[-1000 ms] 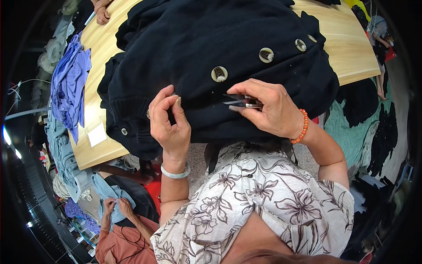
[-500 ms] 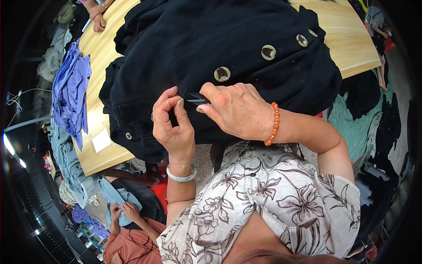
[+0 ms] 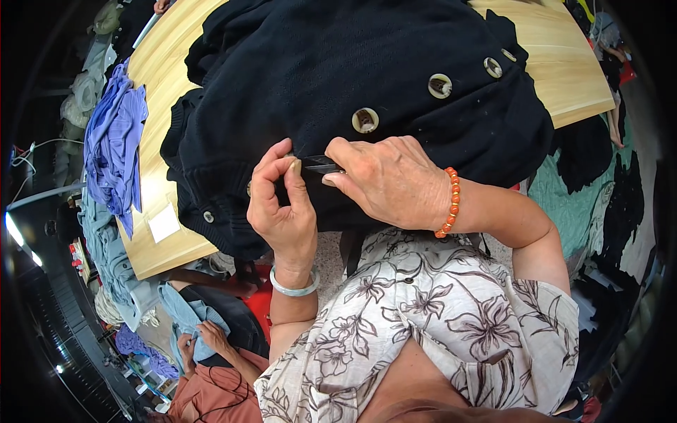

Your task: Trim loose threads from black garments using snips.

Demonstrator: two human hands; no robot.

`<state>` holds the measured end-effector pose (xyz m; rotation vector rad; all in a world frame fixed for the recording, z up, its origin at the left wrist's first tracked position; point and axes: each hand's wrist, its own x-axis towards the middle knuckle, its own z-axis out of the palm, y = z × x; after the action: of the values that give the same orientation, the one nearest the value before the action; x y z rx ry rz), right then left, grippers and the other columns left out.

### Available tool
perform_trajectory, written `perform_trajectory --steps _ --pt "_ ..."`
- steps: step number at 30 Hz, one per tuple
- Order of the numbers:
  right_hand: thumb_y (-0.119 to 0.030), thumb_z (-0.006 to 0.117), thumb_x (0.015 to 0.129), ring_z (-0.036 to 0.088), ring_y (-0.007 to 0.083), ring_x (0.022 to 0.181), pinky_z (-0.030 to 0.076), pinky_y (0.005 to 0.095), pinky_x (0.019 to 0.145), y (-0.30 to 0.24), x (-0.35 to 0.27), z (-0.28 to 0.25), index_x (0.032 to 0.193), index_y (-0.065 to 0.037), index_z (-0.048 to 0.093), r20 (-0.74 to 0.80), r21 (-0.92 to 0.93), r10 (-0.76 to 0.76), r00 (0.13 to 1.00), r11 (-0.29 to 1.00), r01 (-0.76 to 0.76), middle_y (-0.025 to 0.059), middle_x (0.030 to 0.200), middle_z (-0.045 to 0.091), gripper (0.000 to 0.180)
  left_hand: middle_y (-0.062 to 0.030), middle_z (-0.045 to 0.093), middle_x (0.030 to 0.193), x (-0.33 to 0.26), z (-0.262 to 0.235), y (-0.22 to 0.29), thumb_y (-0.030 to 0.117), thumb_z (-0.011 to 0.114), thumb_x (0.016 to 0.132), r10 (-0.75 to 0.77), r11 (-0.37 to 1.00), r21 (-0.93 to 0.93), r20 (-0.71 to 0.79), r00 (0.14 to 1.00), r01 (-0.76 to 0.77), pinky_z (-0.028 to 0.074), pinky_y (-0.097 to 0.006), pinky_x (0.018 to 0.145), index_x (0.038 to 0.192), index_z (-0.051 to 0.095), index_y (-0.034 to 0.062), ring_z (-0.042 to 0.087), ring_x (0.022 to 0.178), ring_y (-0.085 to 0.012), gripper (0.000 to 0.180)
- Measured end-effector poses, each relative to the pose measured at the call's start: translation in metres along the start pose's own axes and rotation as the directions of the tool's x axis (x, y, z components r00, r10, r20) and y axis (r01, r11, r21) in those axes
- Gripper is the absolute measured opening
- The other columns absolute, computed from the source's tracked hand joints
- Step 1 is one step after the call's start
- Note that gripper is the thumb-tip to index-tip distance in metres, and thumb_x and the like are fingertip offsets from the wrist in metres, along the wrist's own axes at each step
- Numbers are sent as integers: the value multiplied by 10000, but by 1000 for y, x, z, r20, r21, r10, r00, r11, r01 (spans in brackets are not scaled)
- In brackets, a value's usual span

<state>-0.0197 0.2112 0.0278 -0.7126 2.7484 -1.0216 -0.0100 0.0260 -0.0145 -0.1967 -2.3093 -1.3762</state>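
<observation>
A black knitted cardigan (image 3: 296, 77) lies spread before me, with large cream-rimmed brown buttons (image 3: 365, 120) along its front. In my right hand (image 3: 395, 180) are small thread snips (image 3: 321, 168), gripped between thumb and curled fingers. Their dark blades point left, with the tips close to my left fingertips. My left hand (image 3: 282, 201) is raised over the cardigan's lower edge, thumb and fingers pinched together. What sits in that pinch is too small and dark to make out. Part of a button shows behind the left fingers.
The cardigan covers much of the pale wooden table (image 3: 159, 106). Purple garments (image 3: 113, 148) hang over its left edge, near a white paper square (image 3: 164, 223). A co-worker's hands (image 3: 208, 342) handle light-blue cloth at lower left. Green fabric (image 3: 564, 201) lies at right.
The snips' blades have come closer together and nearer my left fingertips. Another person's hand at the upper left has mostly withdrawn from view. The cardigan appears slightly shifted right in the picture.
</observation>
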Motion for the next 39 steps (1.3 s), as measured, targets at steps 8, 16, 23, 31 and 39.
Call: perform_trajectory --steps 8,16,23,31,39 --pt "-213 706 913 684 274 651 521 368 540 -11 -15 -2 983 -55 550 -146 -86 -79 986 994 67 89 773 657 233 -189 715 1127 2 -1 1 1 668 950 -27 999 -27 12 1000 27 545 -299 861 967 637 -19 693 983 -208 40" --pt "-225 666 949 685 330 655 531 406 552 -7 0 1 953 -35 518 -96 -36 -31 995 999 28 117 748 667 241 -180 686 1199 6 -4 7 11 627 990 -121 969 -207 67 990 132 532 -241 856 1011 622 -34 643 955 -110 50" --pt "-226 637 973 695 303 624 546 381 531 -4 11 6 924 -23 518 -43 -61 -61 997 996 58 122 707 672 240 -185 691 1202 7 -3 3 25 648 983 -98 969 -221 61 993 110 529 -213 813 1011 627 -25 640 917 -88 61" --pt "-212 635 972 697 304 623 549 378 526 -3 14 6 914 -19 523 10 -60 -35 999 998 36 128 698 672 230 -193 698 1197 5 -1 5 28 666 971 -69 984 -165 20 997 71 533 -208 787 1006 636 -23 650 889 -91 69" --pt "-204 643 963 689 312 625 532 394 527 1 19 14 913 -28 521 -19 -105 -74 997 992 72 128 702 667 220 -207 689 1209 3 2 3 28 673 964 -77 982 -169 30 997 81 538 -229 817 1010 638 -27 665 937 -120 79"
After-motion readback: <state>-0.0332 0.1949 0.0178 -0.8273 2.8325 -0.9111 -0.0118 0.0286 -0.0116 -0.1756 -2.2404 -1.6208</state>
